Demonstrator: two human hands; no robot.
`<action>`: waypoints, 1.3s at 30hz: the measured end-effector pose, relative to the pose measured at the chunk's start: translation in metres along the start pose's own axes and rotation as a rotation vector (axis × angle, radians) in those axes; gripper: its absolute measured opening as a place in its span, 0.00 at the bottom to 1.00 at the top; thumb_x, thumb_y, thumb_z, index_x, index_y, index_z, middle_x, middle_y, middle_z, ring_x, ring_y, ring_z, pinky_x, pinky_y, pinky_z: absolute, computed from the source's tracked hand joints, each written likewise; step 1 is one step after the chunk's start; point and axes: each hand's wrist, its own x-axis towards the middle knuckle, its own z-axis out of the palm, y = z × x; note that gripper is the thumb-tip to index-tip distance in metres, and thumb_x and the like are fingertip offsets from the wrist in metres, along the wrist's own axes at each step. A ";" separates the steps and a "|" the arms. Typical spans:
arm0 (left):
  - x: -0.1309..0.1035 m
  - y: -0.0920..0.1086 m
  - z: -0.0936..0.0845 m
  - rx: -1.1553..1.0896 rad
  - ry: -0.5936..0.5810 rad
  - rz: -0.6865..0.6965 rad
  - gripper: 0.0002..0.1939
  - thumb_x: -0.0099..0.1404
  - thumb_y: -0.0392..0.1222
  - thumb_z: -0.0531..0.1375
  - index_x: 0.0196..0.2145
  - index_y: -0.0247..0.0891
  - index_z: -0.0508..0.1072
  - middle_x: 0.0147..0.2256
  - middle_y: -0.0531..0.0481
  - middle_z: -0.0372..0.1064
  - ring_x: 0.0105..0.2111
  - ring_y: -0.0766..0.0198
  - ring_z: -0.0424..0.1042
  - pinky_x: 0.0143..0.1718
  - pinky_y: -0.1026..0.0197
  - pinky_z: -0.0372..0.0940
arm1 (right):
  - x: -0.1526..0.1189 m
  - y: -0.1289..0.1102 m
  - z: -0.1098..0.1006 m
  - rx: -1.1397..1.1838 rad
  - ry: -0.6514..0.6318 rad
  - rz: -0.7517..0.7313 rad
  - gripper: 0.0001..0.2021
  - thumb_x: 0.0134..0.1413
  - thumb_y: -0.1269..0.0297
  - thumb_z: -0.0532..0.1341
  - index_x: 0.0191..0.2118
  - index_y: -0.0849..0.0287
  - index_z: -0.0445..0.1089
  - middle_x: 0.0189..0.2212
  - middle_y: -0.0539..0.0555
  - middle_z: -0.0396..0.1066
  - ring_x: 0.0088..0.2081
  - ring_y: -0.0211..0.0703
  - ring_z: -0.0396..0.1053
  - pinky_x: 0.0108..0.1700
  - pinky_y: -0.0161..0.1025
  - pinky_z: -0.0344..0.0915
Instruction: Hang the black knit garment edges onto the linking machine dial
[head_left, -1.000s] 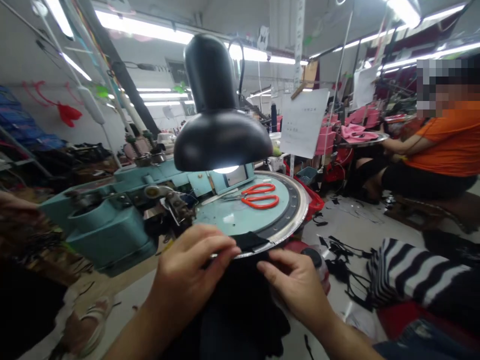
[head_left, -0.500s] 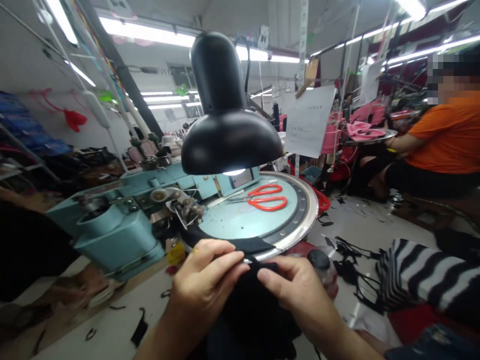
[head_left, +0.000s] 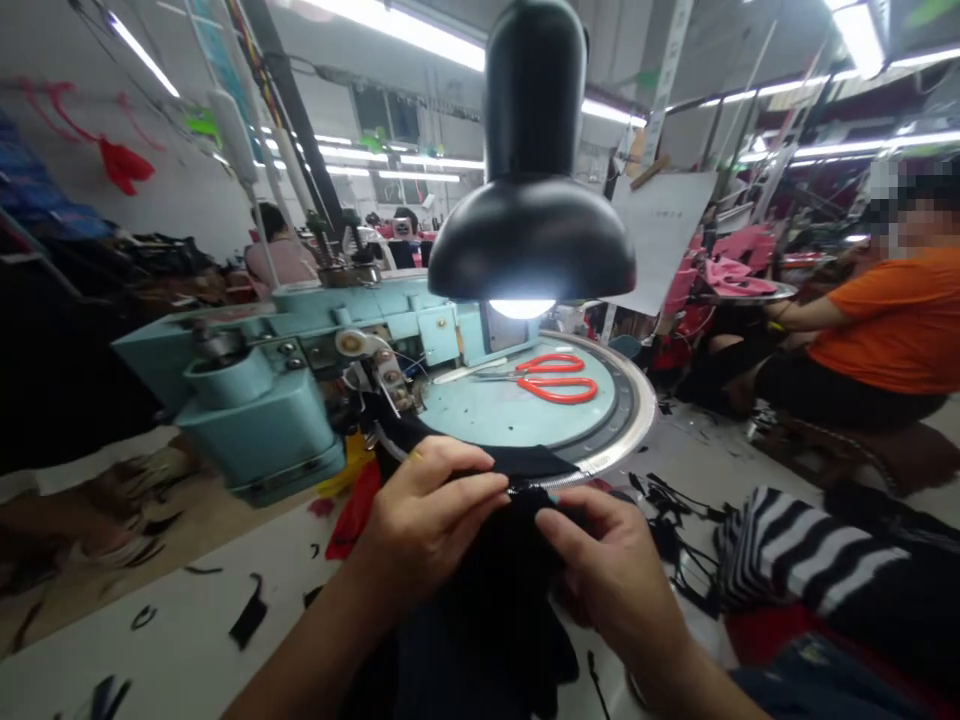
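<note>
The left hand was pinched on the edge of the black fabric, its fingers bent over the cloth. The right hand, thumb and forefinger drawn together, nipped the same edge just beside it. The fabric, soft, matte and limp, ran between the two sets of fingertips; below them it hung in a dark drape, and just above them a flat, smooth strip of black cloth lay along the near side of the metal ring. That ring was round and silvery, its outer rim finely toothed. Inside it sat a smooth, pale teal disc, where scissors with looped orange-red handles lay flat. To the left stood the boxy, teal-painted machine body; above hung a glossy black, dome-shaped lamp, lit. Farther right, on the floor side, lay black-and-white striped cloth, and beyond it sat a person in an orange top.
</note>
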 end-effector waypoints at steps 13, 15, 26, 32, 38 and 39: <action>0.000 0.004 0.006 0.110 -0.041 0.124 0.13 0.61 0.29 0.65 0.45 0.33 0.76 0.41 0.43 0.72 0.42 0.58 0.71 0.43 0.56 0.72 | 0.001 0.002 0.005 -0.078 0.099 -0.123 0.16 0.49 0.51 0.71 0.34 0.60 0.73 0.12 0.44 0.61 0.12 0.32 0.57 0.14 0.31 0.54; 0.000 0.005 0.007 0.112 -0.063 0.145 0.14 0.62 0.29 0.65 0.46 0.34 0.75 0.41 0.43 0.72 0.43 0.58 0.70 0.44 0.56 0.71 | 0.000 0.002 0.005 -0.099 0.105 -0.151 0.16 0.50 0.51 0.70 0.35 0.60 0.73 0.13 0.44 0.62 0.14 0.33 0.58 0.15 0.31 0.56; 0.032 0.007 -0.002 0.016 -0.268 0.107 0.10 0.65 0.29 0.61 0.44 0.37 0.75 0.41 0.46 0.69 0.41 0.63 0.70 0.45 0.61 0.69 | -0.019 0.007 0.008 -0.412 0.279 -0.545 0.08 0.52 0.66 0.68 0.39 0.56 0.72 0.23 0.46 0.67 0.24 0.34 0.65 0.27 0.31 0.65; 0.036 0.005 -0.005 -0.052 -0.245 0.124 0.06 0.65 0.30 0.60 0.36 0.38 0.76 0.37 0.47 0.68 0.36 0.66 0.69 0.39 0.65 0.68 | -0.021 0.013 0.013 -0.403 0.237 -0.608 0.14 0.55 0.70 0.66 0.48 0.53 0.74 0.27 0.46 0.72 0.23 0.32 0.68 0.27 0.29 0.68; 0.036 0.002 -0.006 -0.037 -0.267 0.140 0.08 0.64 0.28 0.61 0.37 0.39 0.76 0.39 0.47 0.68 0.37 0.65 0.69 0.39 0.65 0.69 | -0.020 0.009 0.015 -0.342 0.198 -0.458 0.14 0.56 0.67 0.65 0.48 0.56 0.76 0.23 0.47 0.71 0.20 0.34 0.67 0.23 0.30 0.67; 0.036 0.001 -0.006 -0.036 -0.266 0.136 0.08 0.65 0.29 0.61 0.37 0.39 0.76 0.40 0.47 0.68 0.38 0.66 0.70 0.39 0.65 0.69 | -0.019 0.007 0.014 -0.329 0.185 -0.420 0.13 0.56 0.65 0.65 0.48 0.56 0.76 0.22 0.47 0.71 0.19 0.34 0.67 0.22 0.30 0.66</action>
